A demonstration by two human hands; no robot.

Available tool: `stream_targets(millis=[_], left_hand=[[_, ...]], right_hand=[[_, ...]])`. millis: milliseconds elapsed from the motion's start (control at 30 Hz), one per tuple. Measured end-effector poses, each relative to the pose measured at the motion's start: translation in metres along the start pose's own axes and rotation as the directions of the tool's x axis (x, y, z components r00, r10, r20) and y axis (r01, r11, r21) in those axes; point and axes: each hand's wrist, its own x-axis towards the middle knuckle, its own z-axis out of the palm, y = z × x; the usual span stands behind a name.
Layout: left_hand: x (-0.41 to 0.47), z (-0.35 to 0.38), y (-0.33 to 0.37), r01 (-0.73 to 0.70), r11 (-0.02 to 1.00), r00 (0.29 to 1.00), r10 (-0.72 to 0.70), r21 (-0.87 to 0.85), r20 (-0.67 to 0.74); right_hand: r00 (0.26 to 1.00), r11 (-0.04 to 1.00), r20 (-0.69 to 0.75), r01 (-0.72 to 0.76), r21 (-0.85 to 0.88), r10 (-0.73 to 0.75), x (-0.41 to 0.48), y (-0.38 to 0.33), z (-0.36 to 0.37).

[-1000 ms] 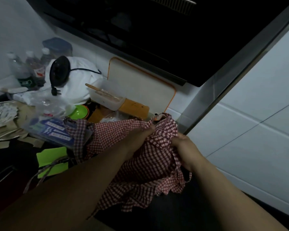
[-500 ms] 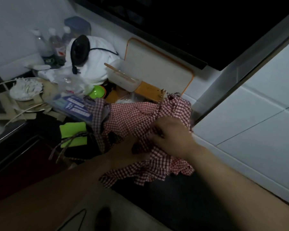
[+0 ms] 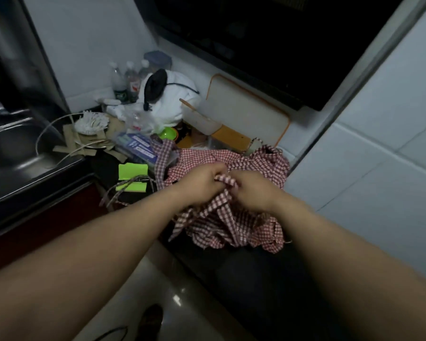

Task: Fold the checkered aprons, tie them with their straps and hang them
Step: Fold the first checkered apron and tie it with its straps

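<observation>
The checkered apron [image 3: 231,217] lay bunched on the dark desk [image 3: 234,269]. The cloth looked light and limp and would likely slump, so it was best taken by a strap [image 3: 225,179]. The left hand [image 3: 202,185] had a curled grip on that strap. The right hand [image 3: 253,190] pinched it just beside.
</observation>
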Motion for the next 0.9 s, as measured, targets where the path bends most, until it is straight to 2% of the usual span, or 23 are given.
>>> stream_targets(millis=[33, 100, 167, 200, 233, 300, 333, 400, 433, 467, 533, 567, 667, 767, 833, 900], left_hand=[[-0.002, -0.004, 0.019, 0.032, 0.995, 0.999, -0.035, -0.096, -0.032], [-0.012, -0.007, 0.038, 0.144, 0.962, 0.988, -0.125, -0.231, 0.093], [-0.031, 0.001, 0.048, 0.263, 0.938, 0.941, -0.198, -0.224, 0.275], [-0.039, 0.01, 0.049, 0.276, 0.946, 0.93, -0.219, -0.17, 0.294], [-0.044, 0.02, 0.052, 0.26, 0.958, 0.941, -0.224, -0.118, 0.253], [-0.045, 0.039, 0.069, 0.172, 0.983, 0.983, -0.167, -0.064, 0.073], [-0.044, 0.044, 0.079, 0.135, 0.987, 0.991, -0.136, -0.082, -0.011], [-0.038, 0.047, 0.106, 0.099, 0.981, 0.991, -0.113, -0.167, -0.072], [-0.034, 0.046, 0.115, 0.107, 0.973, 0.991, -0.121, -0.204, -0.057], [-0.03, 0.044, 0.128, 0.114, 0.969, 0.992, -0.123, -0.22, -0.026], [-0.024, 0.038, 0.149, 0.113, 0.97, 0.993, -0.106, -0.217, 0.045], [-0.02, 0.036, 0.159, 0.099, 0.975, 0.993, -0.086, -0.201, 0.076], [-0.011, 0.035, 0.187, 0.097, 0.988, 0.985, -0.078, -0.117, 0.157], [-0.005, 0.031, 0.202, 0.155, 0.968, 0.981, -0.126, -0.199, 0.149], [-0.003, 0.025, 0.2, 0.167, 0.945, 0.976, -0.12, -0.279, 0.179], [-0.005, 0.023, 0.194, 0.174, 0.954, 0.947, -0.095, -0.243, 0.308]], right_hand=[[0.995, 0.998, -0.088, -0.039, 0.049, 0.043, -0.007, 0.001, -0.014], [0.957, 0.971, -0.235, -0.123, 0.205, 0.171, -0.028, 0.004, -0.046], [0.91, 0.934, -0.316, -0.168, 0.315, 0.271, -0.052, 0.01, -0.072], [0.889, 0.92, -0.338, -0.191, 0.341, 0.31, -0.062, 0.015, -0.08], [0.871, 0.907, -0.35, -0.212, 0.363, 0.344, -0.07, 0.018, -0.085], [0.837, 0.849, -0.333, -0.255, 0.463, 0.434, -0.091, 0.027, -0.09], [0.832, 0.798, -0.284, -0.274, 0.537, 0.477, -0.097, 0.031, -0.09], [0.843, 0.717, -0.162, -0.317, 0.62, 0.512, -0.121, 0.042, -0.095], [0.858, 0.724, -0.137, -0.319, 0.612, 0.495, -0.129, 0.048, -0.096], [0.875, 0.781, -0.164, -0.306, 0.544, 0.456, -0.138, 0.056, -0.098], [0.908, 0.93, -0.267, -0.252, 0.268, 0.323, -0.151, 0.061, -0.102], [0.926, 0.973, -0.308, -0.179, 0.145, 0.217, -0.154, 0.061, -0.102], [0.943, 0.999, -0.332, 0.014, -0.046, -0.029, -0.156, 0.054, -0.096], [0.906, 0.994, -0.411, 0.074, -0.078, -0.1, -0.158, 0.056, -0.09], [0.902, 0.999, -0.432, 0.043, 0.029, -0.027, -0.165, 0.062, -0.09], [0.879, 0.984, -0.462, -0.038, 0.174, 0.116, -0.172, 0.066, -0.093]])
